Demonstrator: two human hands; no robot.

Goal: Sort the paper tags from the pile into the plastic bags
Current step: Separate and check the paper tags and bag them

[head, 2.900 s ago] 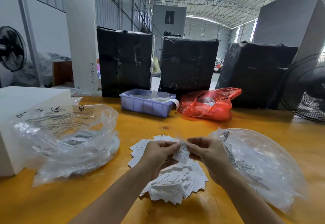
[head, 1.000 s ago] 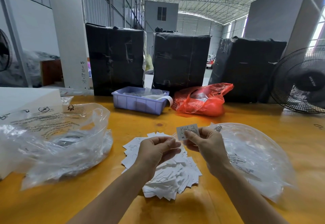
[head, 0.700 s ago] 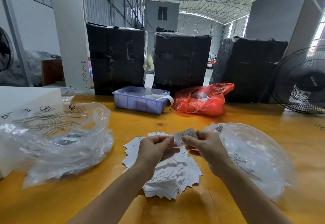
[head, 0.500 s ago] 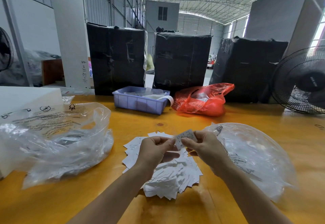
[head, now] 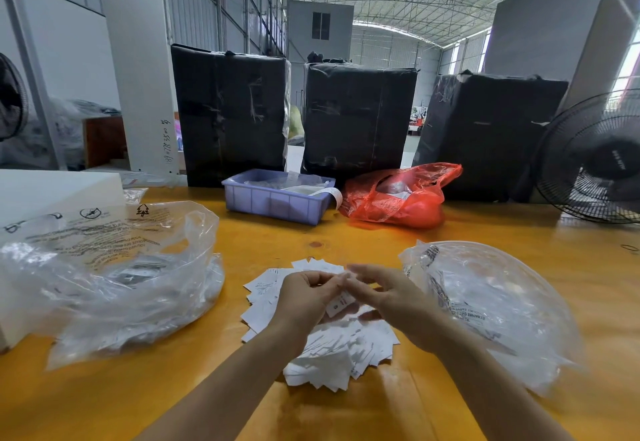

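Both hands over the tag pile, one tag between them.

My left hand (head: 308,297) is curled, fingertips meeting my right hand (head: 388,302) above the pile of paper tags (head: 332,354) on the yellow table (head: 311,236). A single tag (head: 341,303) marked "S" sits between the two hands; left fingers appear to pinch its upper edge, though motion blur makes this uncertain. Right hand: fingers spread and loosely bent; whether they grip the tag, I cannot tell. Clear plastic bag (head: 114,278) lies left of the pile, mouth open, printed side up. Second clear bag (head: 485,305) lies just right of the pile, puffed up. Further back: blue tray (head: 277,198), red bag (head: 398,198) beside it, then three black-wrapped boxes (head: 356,122). Fan (head: 595,160) at far right.
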